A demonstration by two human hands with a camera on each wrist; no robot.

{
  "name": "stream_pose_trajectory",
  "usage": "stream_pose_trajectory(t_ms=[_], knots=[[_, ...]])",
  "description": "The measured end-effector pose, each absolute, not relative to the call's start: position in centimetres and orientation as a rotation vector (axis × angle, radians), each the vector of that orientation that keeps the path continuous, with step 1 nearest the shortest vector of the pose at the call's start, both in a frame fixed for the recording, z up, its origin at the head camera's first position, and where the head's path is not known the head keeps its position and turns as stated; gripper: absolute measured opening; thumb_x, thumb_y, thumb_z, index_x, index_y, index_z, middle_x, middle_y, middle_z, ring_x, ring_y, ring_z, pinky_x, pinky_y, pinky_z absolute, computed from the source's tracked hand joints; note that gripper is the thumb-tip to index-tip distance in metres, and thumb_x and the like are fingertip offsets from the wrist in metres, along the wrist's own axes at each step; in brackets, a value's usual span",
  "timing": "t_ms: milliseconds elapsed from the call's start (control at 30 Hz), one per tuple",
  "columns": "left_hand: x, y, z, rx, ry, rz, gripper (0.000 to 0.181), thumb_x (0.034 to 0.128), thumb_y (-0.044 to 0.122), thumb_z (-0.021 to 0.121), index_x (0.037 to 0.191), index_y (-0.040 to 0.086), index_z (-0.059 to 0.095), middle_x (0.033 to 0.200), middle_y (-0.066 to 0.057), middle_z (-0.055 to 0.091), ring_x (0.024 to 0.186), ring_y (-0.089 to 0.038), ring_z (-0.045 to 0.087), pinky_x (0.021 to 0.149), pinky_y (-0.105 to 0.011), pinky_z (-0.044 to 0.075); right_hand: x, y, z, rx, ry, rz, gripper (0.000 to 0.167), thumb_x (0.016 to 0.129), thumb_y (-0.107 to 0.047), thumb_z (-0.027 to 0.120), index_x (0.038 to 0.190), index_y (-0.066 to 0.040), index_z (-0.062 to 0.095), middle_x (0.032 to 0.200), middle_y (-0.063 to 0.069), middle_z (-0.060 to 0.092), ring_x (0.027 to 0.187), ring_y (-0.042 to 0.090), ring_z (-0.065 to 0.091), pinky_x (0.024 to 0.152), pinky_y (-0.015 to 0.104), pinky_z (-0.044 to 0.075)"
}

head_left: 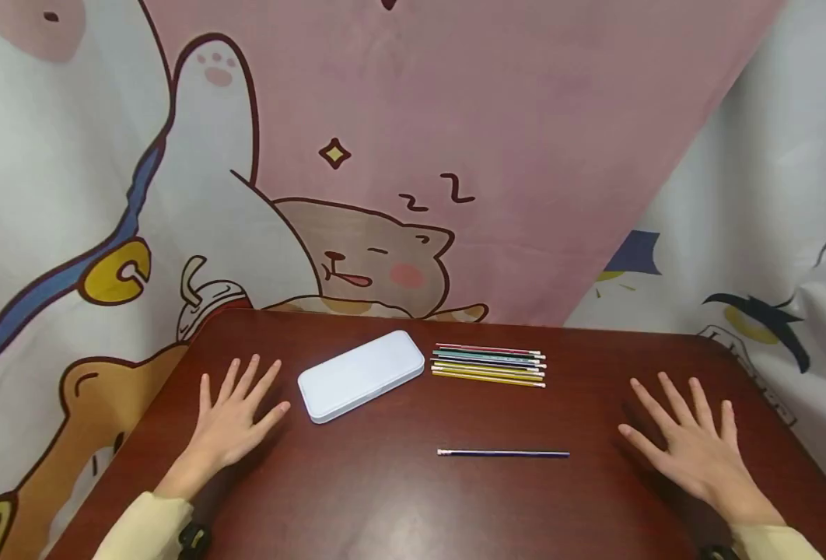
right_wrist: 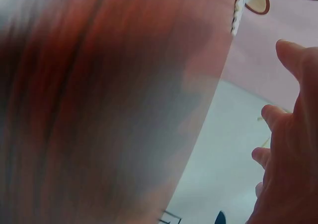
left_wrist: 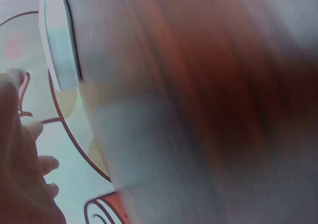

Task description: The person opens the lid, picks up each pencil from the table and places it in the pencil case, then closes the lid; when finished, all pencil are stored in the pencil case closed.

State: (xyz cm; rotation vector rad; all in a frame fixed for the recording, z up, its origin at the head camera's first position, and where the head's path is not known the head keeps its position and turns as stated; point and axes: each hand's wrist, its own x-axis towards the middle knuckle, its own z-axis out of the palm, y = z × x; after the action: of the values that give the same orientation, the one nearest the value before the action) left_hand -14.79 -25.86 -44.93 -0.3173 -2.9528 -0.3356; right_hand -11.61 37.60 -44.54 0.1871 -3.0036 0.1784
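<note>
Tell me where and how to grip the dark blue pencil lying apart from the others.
Pinch the dark blue pencil mid-shaft, ideally from above and the right: it is slim and lies flat, crosswise, with bare tabletop along both long sides, and the right hand is the nearer one.

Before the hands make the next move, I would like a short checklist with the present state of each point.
1. Left hand empty: ok.
2. Right hand empty: ok.
3. White case open: not ok, it looks closed.
4. What the case contains: cannot tell, hidden.
5. Lone dark pencil beside the pencil group: not ok, it lies apart, nearer the person.
</note>
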Motion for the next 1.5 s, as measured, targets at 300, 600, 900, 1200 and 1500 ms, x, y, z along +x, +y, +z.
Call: stream_pose_trajectory(t_ms=[300, 600, 900, 1200, 1500], knots=[[-15.2, -22.7, -45.0, -0.409, -2.924, -0.445, 0.072, 0.0897, 0.053, 0.056, 0.148, 0.016, 0.040, 0.153, -0.020, 0.028, 0.140, -0.044, 0.015, 0.105, -0.066, -0.008, -11.3, 34.8, -44.9, 0.308, -2.984, 0.239, 0.075, 0.093, -0.054, 0.053, 0.155, -0.028, 0.019, 0.156, 0.020, 0.017, 0.141, 0.033, -0.021, 0.100, 0.056, -0.027], [-16.2, -19.7, -45.0, -0.545, -2.933, -0.678, 0.075, 0.0821, 0.034, 0.074, 0.146, 0.009, 0.043, 0.152, -0.025, 0.027, 0.137, -0.049, 0.021, 0.100, -0.073, 0.001, -12.1, 31.0, -44.9, 0.436, -2.924, 0.350, 0.062, 0.095, -0.045, 0.056, 0.147, -0.016, 0.040, 0.149, 0.024, 0.031, 0.144, 0.036, -0.010, 0.106, 0.058, -0.016], [-17.5, -18.8, -45.4, -0.486, -2.959, -0.917, 0.080, 0.0772, 0.024, 0.079, 0.145, 0.007, 0.042, 0.151, -0.031, 0.022, 0.135, -0.054, 0.018, 0.098, -0.076, 0.009, -13.5, 25.4, -45.0, 0.540, -2.865, 0.516, 0.051, 0.094, -0.038, 0.061, 0.135, -0.008, 0.056, 0.144, 0.024, 0.039, 0.140, 0.044, 0.011, 0.106, 0.065, 0.011], [-18.1, -19.5, -47.2, -0.441, -2.849, -1.259, 0.086, 0.0738, 0.021, 0.081, 0.147, 0.009, 0.039, 0.150, -0.030, 0.019, 0.137, -0.046, 0.018, 0.100, -0.073, 0.001, -15.6, 19.8, -45.4, 0.667, -2.796, 0.617, 0.043, 0.091, -0.029, 0.066, 0.127, -0.005, 0.062, 0.133, 0.024, 0.051, 0.134, 0.049, 0.026, 0.102, 0.064, 0.027], [-18.0, -20.1, -47.9, -0.390, -2.760, -1.422, 0.084, 0.0730, 0.020, 0.083, 0.146, 0.014, 0.042, 0.143, -0.022, 0.026, 0.129, -0.041, 0.021, 0.099, -0.065, 0.020, -17.7, 15.6, -45.6, 0.758, -2.725, 0.799, 0.039, 0.091, -0.024, 0.067, 0.123, -0.002, 0.063, 0.127, 0.021, 0.055, 0.129, 0.046, 0.037, 0.101, 0.058, 0.034]])
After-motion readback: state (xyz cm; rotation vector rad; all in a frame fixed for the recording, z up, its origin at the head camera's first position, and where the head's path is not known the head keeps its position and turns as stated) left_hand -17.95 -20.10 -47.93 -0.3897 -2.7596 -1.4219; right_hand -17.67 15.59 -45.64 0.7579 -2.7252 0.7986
